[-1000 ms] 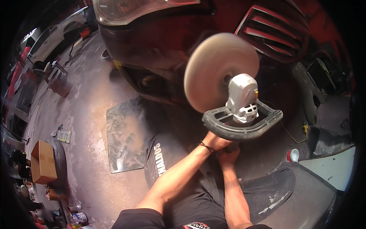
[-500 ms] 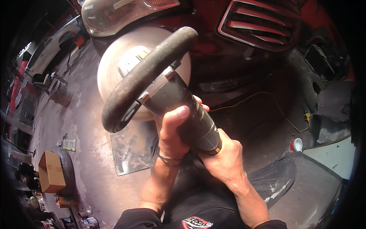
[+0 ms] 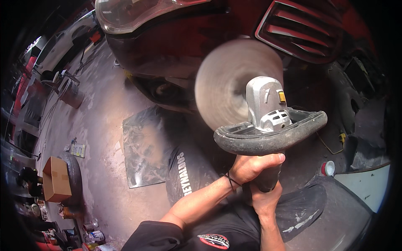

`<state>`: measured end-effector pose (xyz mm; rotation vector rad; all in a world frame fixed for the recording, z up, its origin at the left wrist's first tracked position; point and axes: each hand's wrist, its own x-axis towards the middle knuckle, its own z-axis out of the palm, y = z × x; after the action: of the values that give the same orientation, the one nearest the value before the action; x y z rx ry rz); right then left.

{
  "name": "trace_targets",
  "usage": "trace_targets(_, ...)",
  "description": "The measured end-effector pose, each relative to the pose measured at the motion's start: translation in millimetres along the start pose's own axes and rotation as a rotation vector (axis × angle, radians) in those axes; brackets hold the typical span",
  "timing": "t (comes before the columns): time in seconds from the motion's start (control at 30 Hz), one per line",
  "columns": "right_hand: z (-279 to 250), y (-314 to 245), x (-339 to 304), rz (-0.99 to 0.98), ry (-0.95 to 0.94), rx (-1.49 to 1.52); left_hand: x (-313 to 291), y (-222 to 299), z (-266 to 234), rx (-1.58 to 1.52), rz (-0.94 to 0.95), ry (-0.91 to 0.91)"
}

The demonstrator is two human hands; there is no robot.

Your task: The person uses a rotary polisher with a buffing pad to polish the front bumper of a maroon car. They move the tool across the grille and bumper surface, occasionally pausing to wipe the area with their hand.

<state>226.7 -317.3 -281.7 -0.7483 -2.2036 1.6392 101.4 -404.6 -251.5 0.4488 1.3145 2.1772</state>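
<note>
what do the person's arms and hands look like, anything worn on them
Both hands are bare, with no gloves. The left hand has a thin dark band around the wrist. Both forearms are bare, and a black sleeve begins near the left elbow.

A brown cardboard box (image 3: 55, 179), closed and roughly cubic, is seen on the concrete floor at the left, just beside a black tyre (image 3: 74, 178). Farther up the floor, a small flat rectangular label or card (image 3: 78, 149), pale green and white, lies by itself. A small yellow sticker (image 3: 282, 96) is fixed to the grey metal head of the polisher (image 3: 268, 109). Near the lower left rim, what may be small cans with coloured labels (image 3: 95, 235) are gathered, though the view there is too dark and bent for certainty. No screens are visible.
</note>
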Motion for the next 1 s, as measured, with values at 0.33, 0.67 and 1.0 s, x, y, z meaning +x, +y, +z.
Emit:
trace_targets(0.33,41.2,-50.2,12.4,-0.25,-0.193,-0.153,-26.0,51.5,-50.3,-0.154,0.152,0.188)
trace_targets(0.67,46.8,-53.0,16.7,-0.322,-0.202,-0.156,-24.5,55.2,-58.6,-0.239,0.235,0.164)
trace_targets(1.0,26.9,49.4,11.0,-0.095,0.018,0.165,10.8,-26.4,-26.8,0.131,0.092,-0.042)
